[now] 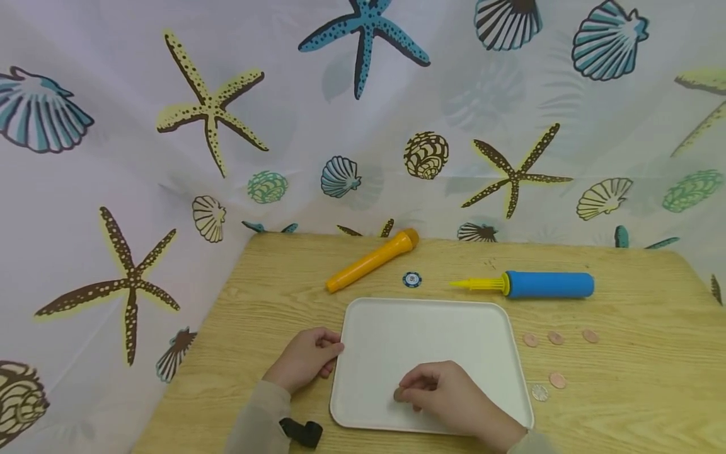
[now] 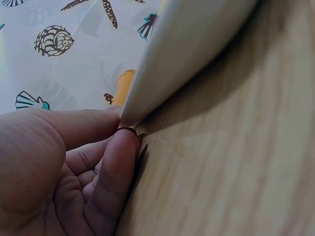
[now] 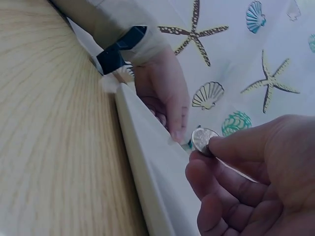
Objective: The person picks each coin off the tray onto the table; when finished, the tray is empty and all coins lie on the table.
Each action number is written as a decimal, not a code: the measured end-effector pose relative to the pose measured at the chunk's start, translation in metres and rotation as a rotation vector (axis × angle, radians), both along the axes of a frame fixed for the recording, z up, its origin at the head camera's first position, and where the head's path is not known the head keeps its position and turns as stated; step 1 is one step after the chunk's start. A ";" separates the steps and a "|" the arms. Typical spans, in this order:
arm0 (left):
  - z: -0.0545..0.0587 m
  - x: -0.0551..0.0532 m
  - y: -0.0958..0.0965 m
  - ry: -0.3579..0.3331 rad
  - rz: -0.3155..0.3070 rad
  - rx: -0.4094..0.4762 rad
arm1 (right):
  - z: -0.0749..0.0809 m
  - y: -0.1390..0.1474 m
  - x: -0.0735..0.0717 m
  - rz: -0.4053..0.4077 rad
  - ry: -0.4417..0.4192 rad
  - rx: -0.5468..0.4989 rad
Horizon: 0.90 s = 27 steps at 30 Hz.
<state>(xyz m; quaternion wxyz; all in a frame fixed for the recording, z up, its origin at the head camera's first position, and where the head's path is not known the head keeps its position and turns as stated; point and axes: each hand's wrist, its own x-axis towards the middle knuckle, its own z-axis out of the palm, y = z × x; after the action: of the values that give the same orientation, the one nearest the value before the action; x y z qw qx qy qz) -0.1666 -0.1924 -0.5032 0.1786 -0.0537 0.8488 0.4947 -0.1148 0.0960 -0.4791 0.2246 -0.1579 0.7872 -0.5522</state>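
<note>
A silver coin point(image 3: 203, 141) is pinched between the thumb and fingers of my right hand point(image 1: 448, 394), which is over the near half of the white tray point(image 1: 420, 340). In the head view the coin shows as a small dark disc at the fingertips. At the tray's left side my left hand point(image 1: 309, 359) grips the rim, thumb on top. The left wrist view has the left fingertips point(image 2: 120, 147) right at the tray's edge, the index finger below it. Several copper-coloured coins point(image 1: 556, 338) and another silver coin point(image 1: 539, 393) lie on the table right of the tray.
Behind the tray lie an orange toy microphone point(image 1: 371, 261), a blue and white poker chip point(image 1: 411, 279) and a blue hand pump point(image 1: 550, 285) with a yellow nozzle. A curtain point(image 1: 386, 120) printed with shells and starfish hangs along the wooden table's point(image 1: 272, 271) back and left.
</note>
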 end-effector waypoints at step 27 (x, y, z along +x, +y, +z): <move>-0.004 -0.001 -0.002 0.013 -0.012 0.001 | 0.011 0.100 0.002 -0.270 -0.053 0.060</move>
<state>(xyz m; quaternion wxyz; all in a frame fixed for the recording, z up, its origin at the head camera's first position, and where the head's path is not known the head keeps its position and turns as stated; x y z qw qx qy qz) -0.1678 -0.1941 -0.5067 0.1760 -0.0450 0.8500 0.4945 -0.1126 0.1958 -0.4685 0.1734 -0.0291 0.8113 -0.5575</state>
